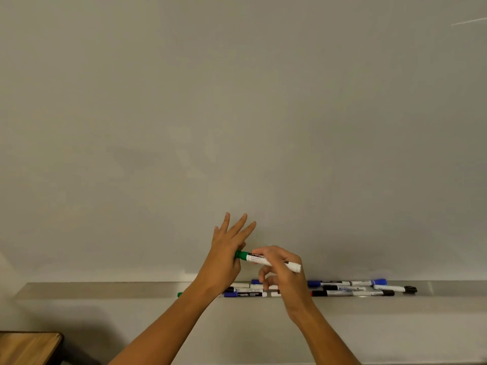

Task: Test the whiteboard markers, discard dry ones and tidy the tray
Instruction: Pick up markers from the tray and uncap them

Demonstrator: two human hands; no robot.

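Two bare forearms reach up from the bottom edge, past the corner of a wooden worktop (27,347) at lower left. Right hand (283,272) holds a green marker (259,258) just above the tray, its fingers curled round the white barrel. This marker lies nearly level, green cap pointing left, white tail end sticking out to the right. Left hand (226,252) meets the green cap with its palm side, and its fingers are straight and spread, pointing up toward the board. Behind both hands runs a long metal tray (105,289) fixed below the whiteboard (237,114). Several markers lie in it: a blue-capped one (243,294) beneath the hands, and to the right a loose group (361,287) with blue, black and red caps, lying lengthwise and partly overlapping. Grey-white board surface fills the upper view, with faint wiped smudges near the middle.
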